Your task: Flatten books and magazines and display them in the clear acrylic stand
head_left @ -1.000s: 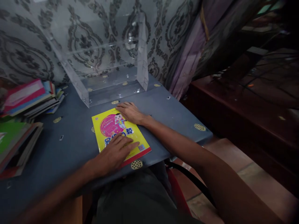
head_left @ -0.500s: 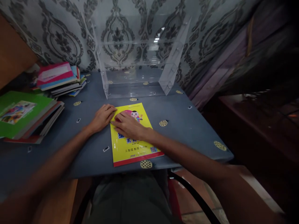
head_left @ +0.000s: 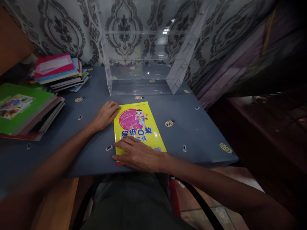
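Note:
A yellow workbook (head_left: 134, 121) with a pink circle, a cartoon figure and blue characters on its cover lies closed on the table in front of me. My left hand (head_left: 106, 115) rests at its upper left edge, fingertips touching the corner. Across the lower part of the cover lies my right hand (head_left: 139, 155), palm down with its fingers stretched toward the left edge. It hides part of the printed title and the red bottom strip. Neither hand grips anything.
A clear acrylic shelf (head_left: 178, 72) stands at the back of the blue tablecloth (head_left: 192, 134). To the left are a stack of books with a pink cover (head_left: 55, 67) and a stack topped by a green book (head_left: 21, 105). A patterned curtain (head_left: 72, 35) hangs behind.
My right hand has slid down the cover from the pink circle to the lower part, uncovering the cartoon and title. My left hand stays at the upper left corner.

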Action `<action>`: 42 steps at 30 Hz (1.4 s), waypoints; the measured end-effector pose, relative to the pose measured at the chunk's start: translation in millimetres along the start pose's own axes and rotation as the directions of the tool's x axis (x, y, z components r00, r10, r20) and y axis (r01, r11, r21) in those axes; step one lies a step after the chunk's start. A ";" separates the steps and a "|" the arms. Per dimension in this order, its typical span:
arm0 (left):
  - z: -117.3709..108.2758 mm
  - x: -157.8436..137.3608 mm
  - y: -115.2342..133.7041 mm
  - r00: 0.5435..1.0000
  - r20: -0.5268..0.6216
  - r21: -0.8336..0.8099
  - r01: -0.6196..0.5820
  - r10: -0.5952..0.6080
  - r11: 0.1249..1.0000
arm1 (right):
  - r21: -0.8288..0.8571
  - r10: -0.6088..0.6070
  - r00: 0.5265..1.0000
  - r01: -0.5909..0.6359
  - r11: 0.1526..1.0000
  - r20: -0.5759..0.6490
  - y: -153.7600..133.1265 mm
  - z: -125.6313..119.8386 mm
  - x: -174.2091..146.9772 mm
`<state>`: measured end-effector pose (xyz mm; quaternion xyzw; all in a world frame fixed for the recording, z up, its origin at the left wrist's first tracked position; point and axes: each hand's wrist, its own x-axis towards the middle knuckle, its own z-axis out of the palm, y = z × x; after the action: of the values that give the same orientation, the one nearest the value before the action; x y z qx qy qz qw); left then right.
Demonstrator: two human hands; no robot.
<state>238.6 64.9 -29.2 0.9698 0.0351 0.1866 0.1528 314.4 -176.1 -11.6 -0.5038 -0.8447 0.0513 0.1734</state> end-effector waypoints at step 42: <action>5.2 -10.4 47.7 0.985 0.083 0.212 0.131 -0.151 0.968 | 0.993 0.938 0.331 0.002 0.114 -0.108 42.2 -35.3 -32.8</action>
<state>231.4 16.8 -22.6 0.9835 0.1156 0.1227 0.0660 375.9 -187.2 2.5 -0.5591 -0.2174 0.3390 0.7247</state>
